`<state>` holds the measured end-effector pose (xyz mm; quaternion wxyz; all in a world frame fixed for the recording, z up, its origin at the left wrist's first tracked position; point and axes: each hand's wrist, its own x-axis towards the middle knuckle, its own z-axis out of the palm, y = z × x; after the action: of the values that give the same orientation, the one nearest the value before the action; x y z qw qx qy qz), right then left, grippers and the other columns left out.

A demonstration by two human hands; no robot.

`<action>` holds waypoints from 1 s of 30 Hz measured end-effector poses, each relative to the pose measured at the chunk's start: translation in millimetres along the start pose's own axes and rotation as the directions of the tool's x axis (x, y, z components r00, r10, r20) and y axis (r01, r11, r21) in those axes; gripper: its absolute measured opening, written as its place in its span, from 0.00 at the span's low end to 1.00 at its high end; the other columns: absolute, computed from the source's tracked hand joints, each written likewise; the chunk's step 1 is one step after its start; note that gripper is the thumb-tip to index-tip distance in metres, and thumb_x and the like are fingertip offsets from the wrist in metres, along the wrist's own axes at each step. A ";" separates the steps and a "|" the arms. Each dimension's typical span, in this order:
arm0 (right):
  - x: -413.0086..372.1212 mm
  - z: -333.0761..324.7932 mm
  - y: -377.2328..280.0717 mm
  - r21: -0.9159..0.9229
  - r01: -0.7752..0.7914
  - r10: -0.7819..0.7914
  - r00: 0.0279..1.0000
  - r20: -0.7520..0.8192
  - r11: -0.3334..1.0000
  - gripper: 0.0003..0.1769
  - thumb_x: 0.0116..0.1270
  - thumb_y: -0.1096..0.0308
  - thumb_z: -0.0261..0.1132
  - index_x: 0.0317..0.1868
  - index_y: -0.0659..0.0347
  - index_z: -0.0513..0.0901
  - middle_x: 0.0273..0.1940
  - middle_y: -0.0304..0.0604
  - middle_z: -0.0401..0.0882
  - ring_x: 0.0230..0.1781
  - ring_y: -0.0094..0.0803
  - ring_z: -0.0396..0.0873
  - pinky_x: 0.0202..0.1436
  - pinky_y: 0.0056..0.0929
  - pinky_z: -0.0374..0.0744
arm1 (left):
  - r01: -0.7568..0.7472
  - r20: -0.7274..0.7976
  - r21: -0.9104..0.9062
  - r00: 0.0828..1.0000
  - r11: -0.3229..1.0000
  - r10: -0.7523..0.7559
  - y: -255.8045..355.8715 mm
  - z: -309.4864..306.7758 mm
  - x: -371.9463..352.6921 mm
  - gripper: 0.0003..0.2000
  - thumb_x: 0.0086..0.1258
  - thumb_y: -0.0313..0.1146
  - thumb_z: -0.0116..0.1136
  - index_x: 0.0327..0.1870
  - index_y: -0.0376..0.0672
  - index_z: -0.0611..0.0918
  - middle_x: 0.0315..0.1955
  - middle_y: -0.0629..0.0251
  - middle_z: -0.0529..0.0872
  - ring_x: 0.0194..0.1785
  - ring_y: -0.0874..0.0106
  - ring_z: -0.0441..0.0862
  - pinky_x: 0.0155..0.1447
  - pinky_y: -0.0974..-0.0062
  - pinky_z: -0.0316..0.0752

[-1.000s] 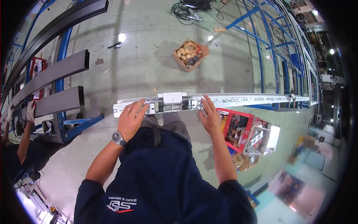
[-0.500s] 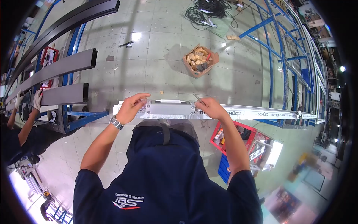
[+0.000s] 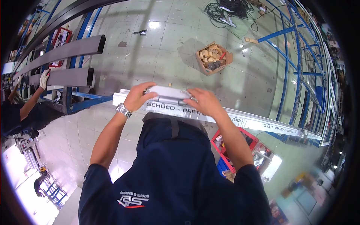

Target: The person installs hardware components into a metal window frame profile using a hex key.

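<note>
A long white profile (image 3: 172, 109) wrapped in printed "SCHÜCO - PARTNER" film runs across in front of me at waist height. Above its near end, a silver-grey metal plate (image 3: 168, 92) is gripped by both hands and appears tipped up from the profile. My left hand (image 3: 138, 99), with a metal watch at the wrist, closes around the plate's left end. At its right end, my right hand (image 3: 205, 103) pinches the plate between thumb and fingers. Whether the right hand also holds something thin is hidden.
A cardboard box of wood blocks (image 3: 213, 58) stands on the floor ahead, with coiled black cables (image 3: 230, 13) beyond. Dark grey profiles (image 3: 67, 50) rest on a blue rack at left, near a gloved co-worker (image 3: 44, 79). A red tool tray (image 3: 247, 144) is at right.
The metal plate, flat against the profile before, has been tipped up, baring the printed film beneath. Both hands have closed in on its ends. The thin rod in my right hand no longer shows.
</note>
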<state>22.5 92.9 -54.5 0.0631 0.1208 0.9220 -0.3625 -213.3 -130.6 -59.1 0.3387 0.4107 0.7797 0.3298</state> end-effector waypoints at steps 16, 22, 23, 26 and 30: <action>-42.5 25.4 -43.1 -0.232 0.061 -0.126 0.952 -0.277 0.971 0.29 0.59 0.61 0.78 0.58 0.61 0.79 0.56 0.45 0.82 0.38 0.42 0.87 0.35 0.36 0.86 | -0.584 -0.073 0.376 0.755 0.719 0.652 -2.5 -7.4 -33.4 0.25 0.53 0.37 0.78 0.52 0.40 0.84 0.49 0.58 0.87 0.54 0.58 0.84 0.57 0.64 0.81; -8.3 16.4 -12.1 0.087 -0.081 0.095 0.982 -0.163 0.993 0.29 0.64 0.53 0.75 0.58 0.65 0.81 0.54 0.52 0.83 0.43 0.50 0.85 0.45 0.41 0.84 | -0.353 0.049 0.005 0.935 0.936 0.352 -17.3 -14.1 -0.6 0.26 0.59 0.41 0.78 0.57 0.37 0.84 0.47 0.52 0.88 0.44 0.57 0.85 0.49 0.65 0.80; 3.2 11.9 -5.1 0.164 -0.136 0.153 0.984 -0.092 0.977 0.30 0.64 0.52 0.74 0.57 0.67 0.82 0.52 0.53 0.84 0.45 0.52 0.85 0.48 0.42 0.83 | -0.208 0.132 -0.031 0.969 0.978 0.210 -20.1 -14.9 14.1 0.26 0.60 0.42 0.77 0.57 0.37 0.84 0.45 0.52 0.89 0.43 0.58 0.85 0.48 0.66 0.80; 32.1 6.0 14.8 0.259 -0.383 0.327 0.915 0.236 0.887 0.33 0.65 0.49 0.74 0.59 0.69 0.81 0.49 0.54 0.85 0.35 0.47 0.81 0.45 0.37 0.79 | 0.041 0.276 -0.056 0.961 0.998 -0.024 -20.9 -14.8 35.3 0.26 0.63 0.45 0.75 0.56 0.35 0.84 0.43 0.51 0.89 0.40 0.58 0.85 0.47 0.67 0.80; 1.2 8.4 -5.6 0.069 -0.113 0.117 0.991 -0.060 0.991 0.31 0.65 0.51 0.74 0.60 0.65 0.80 0.53 0.50 0.84 0.40 0.46 0.84 0.42 0.37 0.83 | -0.196 0.130 -0.035 0.971 0.980 0.199 -10.1 -17.5 7.1 0.26 0.62 0.44 0.76 0.56 0.36 0.84 0.48 0.52 0.88 0.43 0.57 0.85 0.50 0.65 0.81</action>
<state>20.1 83.4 -57.2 0.0502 0.1872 0.9028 -0.3840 -234.6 -133.1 -59.3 0.3600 0.5037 0.7067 0.3424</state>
